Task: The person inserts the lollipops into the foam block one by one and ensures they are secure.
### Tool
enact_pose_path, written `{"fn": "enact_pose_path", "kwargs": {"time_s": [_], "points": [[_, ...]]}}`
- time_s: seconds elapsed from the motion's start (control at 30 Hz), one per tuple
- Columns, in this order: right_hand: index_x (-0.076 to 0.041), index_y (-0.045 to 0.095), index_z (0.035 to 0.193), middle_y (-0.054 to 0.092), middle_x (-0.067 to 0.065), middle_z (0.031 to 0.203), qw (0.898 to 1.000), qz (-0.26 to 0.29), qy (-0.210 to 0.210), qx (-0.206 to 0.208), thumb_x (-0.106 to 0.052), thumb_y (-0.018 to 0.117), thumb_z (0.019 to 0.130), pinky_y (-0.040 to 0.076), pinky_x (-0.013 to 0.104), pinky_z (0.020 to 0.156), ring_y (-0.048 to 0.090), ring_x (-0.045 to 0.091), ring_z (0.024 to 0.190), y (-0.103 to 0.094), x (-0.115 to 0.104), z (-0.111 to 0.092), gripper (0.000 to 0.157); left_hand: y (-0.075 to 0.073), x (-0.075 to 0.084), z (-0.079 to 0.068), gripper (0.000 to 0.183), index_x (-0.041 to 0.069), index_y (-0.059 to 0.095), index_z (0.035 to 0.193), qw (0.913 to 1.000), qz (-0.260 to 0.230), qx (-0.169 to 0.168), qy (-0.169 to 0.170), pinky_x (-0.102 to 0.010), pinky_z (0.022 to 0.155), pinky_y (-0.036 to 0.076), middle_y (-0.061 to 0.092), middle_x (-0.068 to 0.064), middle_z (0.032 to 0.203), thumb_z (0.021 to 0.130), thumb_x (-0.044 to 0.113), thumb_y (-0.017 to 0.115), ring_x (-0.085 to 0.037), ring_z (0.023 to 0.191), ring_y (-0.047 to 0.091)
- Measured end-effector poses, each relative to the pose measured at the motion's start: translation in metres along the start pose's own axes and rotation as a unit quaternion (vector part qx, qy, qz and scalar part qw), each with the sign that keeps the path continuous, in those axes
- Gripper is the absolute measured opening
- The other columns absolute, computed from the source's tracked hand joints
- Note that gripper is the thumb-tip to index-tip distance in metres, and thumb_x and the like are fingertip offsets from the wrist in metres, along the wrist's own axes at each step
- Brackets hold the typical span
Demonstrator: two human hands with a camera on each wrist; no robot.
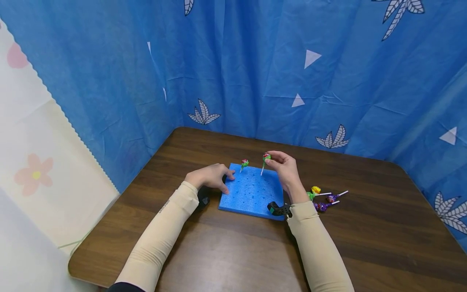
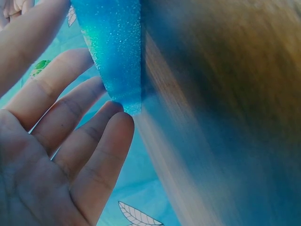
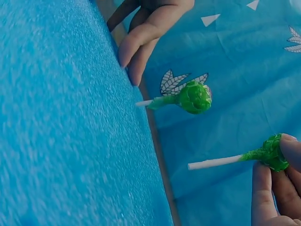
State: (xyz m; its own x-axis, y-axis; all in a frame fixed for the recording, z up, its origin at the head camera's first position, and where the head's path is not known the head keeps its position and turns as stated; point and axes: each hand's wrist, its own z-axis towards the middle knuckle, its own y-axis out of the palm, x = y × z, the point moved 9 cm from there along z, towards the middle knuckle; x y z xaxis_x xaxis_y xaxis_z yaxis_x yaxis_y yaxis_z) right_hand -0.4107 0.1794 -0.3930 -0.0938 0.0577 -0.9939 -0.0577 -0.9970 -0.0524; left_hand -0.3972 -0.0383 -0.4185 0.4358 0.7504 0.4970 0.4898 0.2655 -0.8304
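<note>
A blue foam board [image 1: 249, 196] dotted with small holes lies on the table. My left hand [image 1: 211, 177] touches the board's left edge, its fingers extended along the side in the left wrist view. One green-wrapped lollipop [image 1: 244, 163] stands stick-down in the board near the far left corner. Over the far part of the board, my right hand [image 1: 286, 170] pinches a second green lollipop [image 3: 273, 153] by its wrapped head. This one's white stick points down toward the foam in the head view, and its whole free length shows in the right wrist view.
Several more lollipops lie to the right of the board, among them a yellow one [image 1: 315, 189] and a purple one [image 1: 332, 198]. A brown wooden table [image 1: 219, 251] bears everything. Blue curtains [image 1: 248, 73] hang behind the table's far edge.
</note>
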Motion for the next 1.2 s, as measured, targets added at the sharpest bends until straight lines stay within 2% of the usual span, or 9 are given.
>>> {"fn": "enact_pose_path", "kwargs": {"time_s": [0.23,0.67,0.93,1.2], "points": [[0.003,0.064,0.123,0.069,-0.011,0.095,1.0,-0.003,-0.004,0.0,-0.001,0.069,0.092,0.056,0.015,0.081,0.065,0.004,0.092,0.008,0.002,0.0,0.032,0.001,0.0,0.001,0.054,0.01,0.065,0.134,1.0,0.001,-0.002,0.001,-0.044,0.119,0.036,0.047,-0.004,0.155,0.084,0.026,0.082,-0.028,0.15,0.034],[0.001,0.067,0.12,0.07,0.002,0.103,0.999,-0.036,-0.003,0.006,-0.005,0.073,0.091,0.056,0.016,0.079,0.064,0.009,0.093,0.013,0.009,0.002,0.031,0.0,0.002,0.0,0.054,0.01,0.065,0.133,1.0,-0.004,-0.002,0.001,-0.042,0.118,0.038,0.046,-0.004,0.156,0.084,0.025,0.082,-0.028,0.15,0.034],[-0.001,0.068,0.119,0.07,0.011,0.111,0.999,-0.054,0.005,0.002,-0.006,0.072,0.091,0.057,0.021,0.084,0.063,0.011,0.095,0.014,0.015,0.002,0.029,0.0,0.003,-0.001,0.054,0.01,0.066,0.133,1.0,-0.003,0.001,-0.001,-0.044,0.119,0.037,0.046,-0.004,0.156,0.084,0.026,0.082,-0.029,0.15,0.033],[-0.002,0.068,0.119,0.069,0.012,0.115,0.998,-0.058,0.009,0.0,-0.006,0.073,0.09,0.055,0.017,0.081,0.063,0.014,0.1,0.015,0.018,0.001,0.029,0.002,0.001,0.001,0.055,0.011,0.065,0.134,1.0,0.002,0.002,-0.004,-0.045,0.12,0.035,0.046,-0.004,0.156,0.084,0.026,0.082,-0.029,0.15,0.033]]}}
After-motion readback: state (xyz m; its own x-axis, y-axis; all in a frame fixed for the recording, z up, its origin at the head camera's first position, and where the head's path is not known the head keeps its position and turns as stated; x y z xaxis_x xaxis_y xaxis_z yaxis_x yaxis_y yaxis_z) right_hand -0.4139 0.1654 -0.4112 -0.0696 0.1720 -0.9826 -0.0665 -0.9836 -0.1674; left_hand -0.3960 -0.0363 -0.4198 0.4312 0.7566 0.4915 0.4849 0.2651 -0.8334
